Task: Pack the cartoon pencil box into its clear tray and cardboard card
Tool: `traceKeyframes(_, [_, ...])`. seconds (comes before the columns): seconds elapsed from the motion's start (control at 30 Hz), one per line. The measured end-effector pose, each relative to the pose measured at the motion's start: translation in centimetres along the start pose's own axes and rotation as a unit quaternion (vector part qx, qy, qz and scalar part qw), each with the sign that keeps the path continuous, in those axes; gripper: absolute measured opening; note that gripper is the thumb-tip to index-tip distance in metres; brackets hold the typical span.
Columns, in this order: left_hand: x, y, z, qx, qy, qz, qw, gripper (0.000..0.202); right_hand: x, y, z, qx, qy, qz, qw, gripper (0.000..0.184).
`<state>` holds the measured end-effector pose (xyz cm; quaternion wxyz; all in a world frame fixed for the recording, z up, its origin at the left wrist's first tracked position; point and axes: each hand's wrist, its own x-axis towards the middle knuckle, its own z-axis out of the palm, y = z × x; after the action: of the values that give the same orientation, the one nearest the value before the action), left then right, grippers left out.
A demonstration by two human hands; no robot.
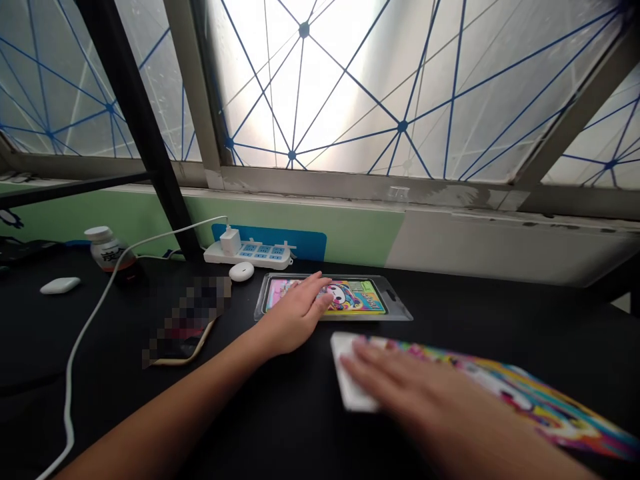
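My left hand [299,311] lies flat with fingers stretched on the left part of a clear plastic pack [373,301] holding a colourful cartoon card, on the black table. My right hand [410,387], blurred by motion, rests with fingers extended on a bright rainbow-printed card sheet [545,400] whose white corner [347,387] points left. Both hands look open and flat, pressing on what is under them.
A white power strip [260,254] with a charger and white cable [85,333] sits by the green wall. A white oval case [241,271], a bottle [107,250], a white earbud case [60,285] and a phone [187,327] lie to the left.
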<state>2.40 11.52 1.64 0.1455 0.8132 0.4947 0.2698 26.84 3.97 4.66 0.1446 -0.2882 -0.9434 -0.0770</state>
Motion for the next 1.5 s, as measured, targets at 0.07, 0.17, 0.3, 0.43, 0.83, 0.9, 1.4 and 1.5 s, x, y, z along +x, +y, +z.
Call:
traceKeyframes(0.07, [-0.2, 0.9, 0.0, -0.081, 0.046, 0.003, 0.996, 0.043, 0.5, -3.2, 2.3, -0.009, -0.014, -0.116, 0.993, 0.042])
traceKeyframes(0.17, [-0.6, 1.9, -0.2, -0.106, 0.109, 0.067, 0.986, 0.031, 1.9, -4.6, 5.3, -0.007, 0.003, -0.118, 0.993, 0.037])
traceKeyframes(0.3, [-0.5, 1.2, -0.6, 0.043, 0.129, 0.128, 0.982, 0.027, 4.7, -2.1, 5.6, 0.178, -0.131, -0.082, 0.972, 0.073])
traceKeyframes(0.43, [0.2, -1.2, -0.6, 0.194, 0.018, 0.006, 0.981, 0.047, 6.0, -0.4, 5.0, 0.281, -0.162, -0.036, 0.945, 0.062])
traceKeyframes(0.83, [0.2, -1.7, -0.2, 0.224, -0.075, -0.012, 0.972, 0.054, 6.6, -1.6, 6.6, 0.244, -0.077, -0.038, 0.966, 0.038])
traceKeyframes(0.9, [0.3, -2.0, -0.1, 0.218, -0.074, -0.014, 0.973, 0.054, 6.8, -1.9, 7.0, 0.223, -0.052, -0.052, 0.972, 0.035])
traceKeyframes(1.4, [0.6, -1.9, -0.4, 0.195, -0.081, -0.016, 0.977, 0.062, 4.6, 12.9, 3.9, 0.122, -0.06, 0.197, 0.971, 0.047])
traceKeyframes(1.5, [0.6, -1.8, -0.3, 0.203, -0.067, -0.019, 0.977, 0.066, 4.4, 13.7, 3.7, 0.15, -0.103, 0.197, 0.964, 0.059])
